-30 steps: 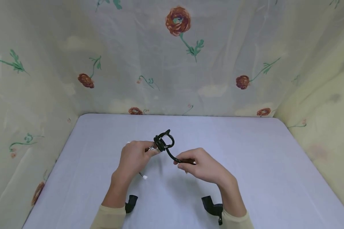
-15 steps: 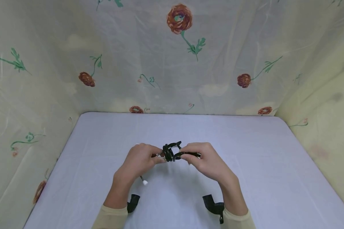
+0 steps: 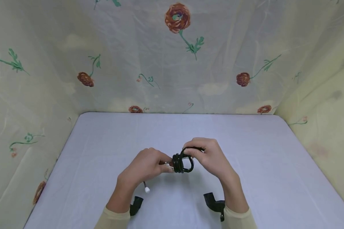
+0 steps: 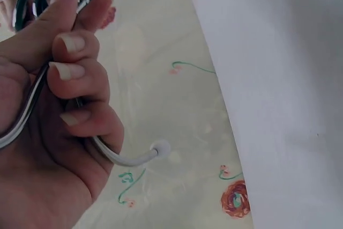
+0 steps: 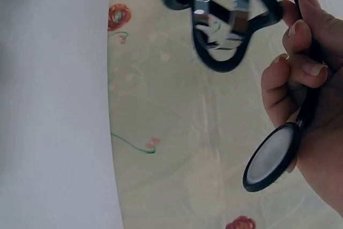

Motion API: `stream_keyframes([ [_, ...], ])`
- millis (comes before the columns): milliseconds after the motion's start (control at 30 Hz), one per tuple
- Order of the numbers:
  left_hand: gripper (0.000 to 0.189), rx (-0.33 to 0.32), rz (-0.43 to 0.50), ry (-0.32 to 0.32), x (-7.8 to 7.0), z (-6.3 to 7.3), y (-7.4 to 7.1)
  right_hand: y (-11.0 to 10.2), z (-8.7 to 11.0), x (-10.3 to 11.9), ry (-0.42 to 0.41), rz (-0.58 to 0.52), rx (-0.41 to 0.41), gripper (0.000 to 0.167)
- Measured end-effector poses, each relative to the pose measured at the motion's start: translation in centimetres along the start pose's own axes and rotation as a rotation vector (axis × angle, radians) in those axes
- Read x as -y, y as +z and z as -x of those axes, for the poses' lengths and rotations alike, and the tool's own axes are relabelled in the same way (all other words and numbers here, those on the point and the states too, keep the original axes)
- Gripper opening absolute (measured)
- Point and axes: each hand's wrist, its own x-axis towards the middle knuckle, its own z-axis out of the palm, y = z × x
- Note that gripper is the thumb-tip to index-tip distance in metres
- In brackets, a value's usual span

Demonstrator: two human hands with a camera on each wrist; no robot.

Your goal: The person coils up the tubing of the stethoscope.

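A stethoscope with black tubing [image 3: 177, 163] is held above the table, its tubing wound in several coils around the metal part. My left hand [image 3: 149, 163] grips the metal ear tubes [image 4: 24, 113], fingers curled round them in the left wrist view. One white ear tip [image 4: 161, 148] sticks out below those fingers. To the right of the coils, my right hand [image 3: 207, 154] pinches the free end of the tubing. The round chest piece [image 5: 270, 156] hangs below the right fingers in the right wrist view; the head view hides it.
A white-covered table [image 3: 172, 127] lies under both hands. Flower-patterned curtains [image 3: 212, 79] stand along its back and sides. Black curved pieces [image 3: 215, 203] sit at both wrists by the sleeves.
My right hand has come in toward the coils and risen, carrying the tubing end up over them. My left hand has shifted right and slightly nearer with the ear tubes.
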Motion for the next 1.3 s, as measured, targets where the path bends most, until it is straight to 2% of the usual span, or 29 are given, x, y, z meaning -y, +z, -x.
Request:
stream_keyframes([
  [167,0.011,0.019,0.036,0.044,-0.7,0.2,-0.1,-0.3,-0.2,-0.4,0.039,-0.009,-0.022,0.003],
  [433,0.006,0.014,0.088,0.111,-1.0,0.5,-0.4,-0.8,-0.3,-1.0,0.099,-0.047,-0.03,0.005],
  [733,0.006,-0.012,0.108,0.178,-1.5,1.0,-1.1,-1.1,-0.2,-1.9,0.125,-0.098,0.01,0.005],
  [833,0.012,-0.031,0.118,0.219,-1.6,1.0,-1.2,-1.3,-0.2,-2.2,0.155,-0.118,0.034,0.008],
  [933,0.008,-0.038,0.157,0.245,-1.7,1.0,-1.2,-1.4,-0.1,-2.4,0.19,-0.139,0.056,0.013],
  [1133,0.005,-0.073,0.186,0.261,-1.8,1.1,-1.4,-1.3,0.0,-2.4,0.231,-0.16,0.106,0.016],
  [1300,0.009,-0.156,0.191,0.206,-1.5,1.3,-1.7,-1.0,-0.2,-2.3,0.237,-0.123,0.13,0.024],
])
